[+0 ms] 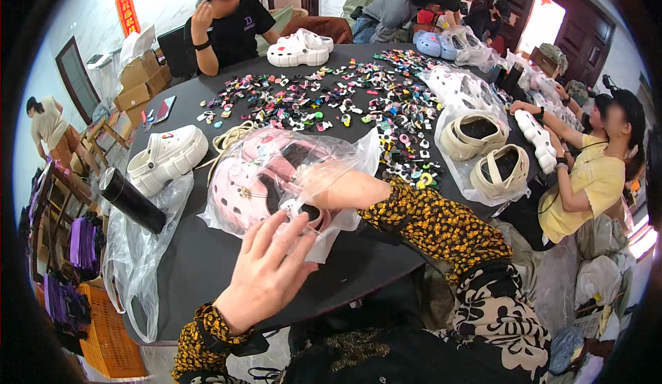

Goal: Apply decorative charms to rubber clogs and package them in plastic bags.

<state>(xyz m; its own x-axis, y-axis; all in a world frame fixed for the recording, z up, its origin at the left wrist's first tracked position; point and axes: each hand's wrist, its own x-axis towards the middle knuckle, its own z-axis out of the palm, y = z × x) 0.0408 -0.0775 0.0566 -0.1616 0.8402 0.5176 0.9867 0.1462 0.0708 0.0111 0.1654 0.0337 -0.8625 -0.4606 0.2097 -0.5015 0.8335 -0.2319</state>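
Observation:
A pair of pink clogs [238,189] lies inside a clear plastic bag [358,153] on the black table in front of me. My right hand [331,185] reaches from the right over the clogs, partly covered by the bag film; its fingers are hidden there. At the bag's near edge, my left hand [272,267] has its fingers stretched out and apart, their tips by the film and the heel of the near clog. Small coloured charms dot the pink uppers.
Many small colourful shoe charms [324,97] spread across the table. White clogs [167,158], a black bottle [132,200] and an empty-looking bag [148,246] lie left. Beige clogs [500,170] stand right. Several people sit around; one at right holds a white clog [534,141].

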